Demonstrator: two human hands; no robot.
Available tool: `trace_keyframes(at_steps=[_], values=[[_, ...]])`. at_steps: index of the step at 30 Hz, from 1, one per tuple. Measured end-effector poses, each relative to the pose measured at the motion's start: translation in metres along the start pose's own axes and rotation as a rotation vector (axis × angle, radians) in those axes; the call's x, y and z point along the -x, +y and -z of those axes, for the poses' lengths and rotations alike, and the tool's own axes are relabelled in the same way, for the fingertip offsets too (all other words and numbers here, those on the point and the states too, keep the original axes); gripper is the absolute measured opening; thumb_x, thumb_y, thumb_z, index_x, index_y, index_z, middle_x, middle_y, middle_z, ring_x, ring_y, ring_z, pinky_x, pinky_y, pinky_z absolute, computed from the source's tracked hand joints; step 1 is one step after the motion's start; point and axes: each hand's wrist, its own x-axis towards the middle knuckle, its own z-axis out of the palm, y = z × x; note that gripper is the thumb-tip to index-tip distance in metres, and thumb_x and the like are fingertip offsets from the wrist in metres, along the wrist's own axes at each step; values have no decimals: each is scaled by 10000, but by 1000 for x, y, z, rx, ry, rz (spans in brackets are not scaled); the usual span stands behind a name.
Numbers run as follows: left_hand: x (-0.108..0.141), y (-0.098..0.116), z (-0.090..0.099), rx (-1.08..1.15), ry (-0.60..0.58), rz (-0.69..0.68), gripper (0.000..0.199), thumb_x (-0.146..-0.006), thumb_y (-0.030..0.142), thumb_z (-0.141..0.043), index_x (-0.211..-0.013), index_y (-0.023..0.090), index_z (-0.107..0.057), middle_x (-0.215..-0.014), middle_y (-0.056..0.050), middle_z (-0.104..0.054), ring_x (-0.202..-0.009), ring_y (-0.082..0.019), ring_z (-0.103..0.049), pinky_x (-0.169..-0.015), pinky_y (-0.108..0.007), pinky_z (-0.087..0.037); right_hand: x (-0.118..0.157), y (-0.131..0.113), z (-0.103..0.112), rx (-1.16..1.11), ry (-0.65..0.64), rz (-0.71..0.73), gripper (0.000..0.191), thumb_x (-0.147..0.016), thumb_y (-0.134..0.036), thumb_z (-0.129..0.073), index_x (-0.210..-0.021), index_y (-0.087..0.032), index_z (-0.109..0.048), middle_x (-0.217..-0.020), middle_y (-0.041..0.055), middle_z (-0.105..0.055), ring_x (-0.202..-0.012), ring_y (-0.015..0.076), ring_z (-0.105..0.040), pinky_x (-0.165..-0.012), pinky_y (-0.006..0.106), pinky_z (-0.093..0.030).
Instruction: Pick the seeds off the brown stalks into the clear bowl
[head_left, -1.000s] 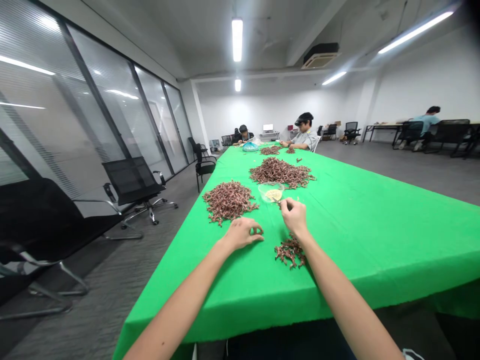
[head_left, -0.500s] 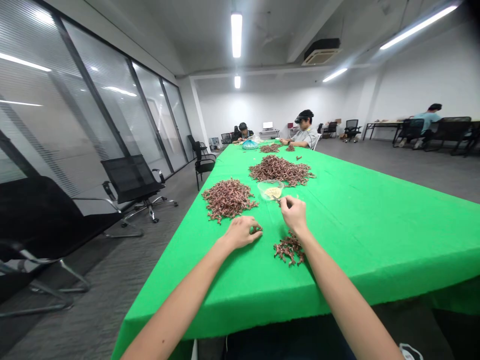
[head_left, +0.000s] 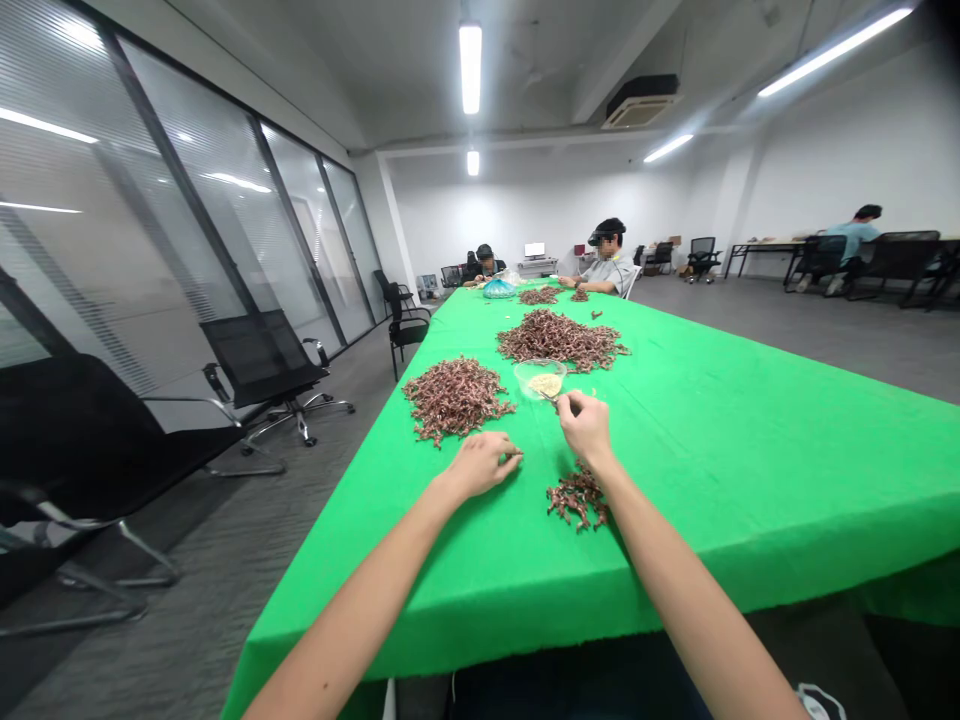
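My right hand (head_left: 586,425) is closed on tweezers (head_left: 549,399), a thin dark tool whose tip reaches over the near rim of a clear plastic bowl (head_left: 527,385). Pale small bits (head_left: 545,384) lie in the bowl. Lower and to the left, my left hand (head_left: 484,464) rests at the cloth with thumb and fingers pinched together on a small brown piece, mostly hidden by the fingers. A small pile of reddish-brown knobbly pieces (head_left: 576,498) lies under my right wrist. A bigger pile (head_left: 456,398) sits just beyond my left hand, and another (head_left: 559,340) behind the bowl.
A green cloth (head_left: 720,440) covers the long table. Farther along it are smaller piles (head_left: 538,296) and a blue plastic bag (head_left: 499,288). Two people sit at the far end, and another sits at a desk on the right. Black chairs (head_left: 262,365) stand along the left.
The thumb and fingers of my left hand have closed in slightly, and less of the brown piece shows. My right hand stays by the bowl with the tweezers, almost unmoved.
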Motion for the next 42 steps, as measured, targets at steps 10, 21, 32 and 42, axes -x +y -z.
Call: trace_keyframes(at_steps=[10,21,32,42], values=[[-1,2,6,-22,-35,-11,346,-973,395,-438,-1048,231,-733,-968,-73,-692,-853,-199,-631,-746,-295,-441,0,-1,0,24,-19,19,385,-875,-380,-442,-580,-178,-583,-569,17,-579,-537,128,-453,-576,255,-326],[0,5,4,28,-4,4,248,-909,424,-550,-984,237,-695,-925,-52,-672,-832,-201,-619,-731,-296,-428,1,3,-2,44,-29,40,377,-877,-370,-441,-575,-180,-563,-564,10,-560,-543,126,-452,-576,258,-306],[2,12,9,3,-24,9,235,-889,421,-582,-971,217,-664,-944,-50,-667,-856,-207,-620,-747,-295,-432,1,5,-3,48,-48,48,375,-880,-356,-453,-579,-175,-584,-562,13,-567,-541,124,-455,-580,257,-318],[1,12,8,32,-18,11,218,-879,400,-595,-972,213,-657,-938,-51,-665,-861,-208,-621,-759,-296,-434,2,2,-2,59,-82,61,340,-871,-332,-472,-622,-175,-643,-609,28,-623,-562,132,-484,-594,252,-338]])
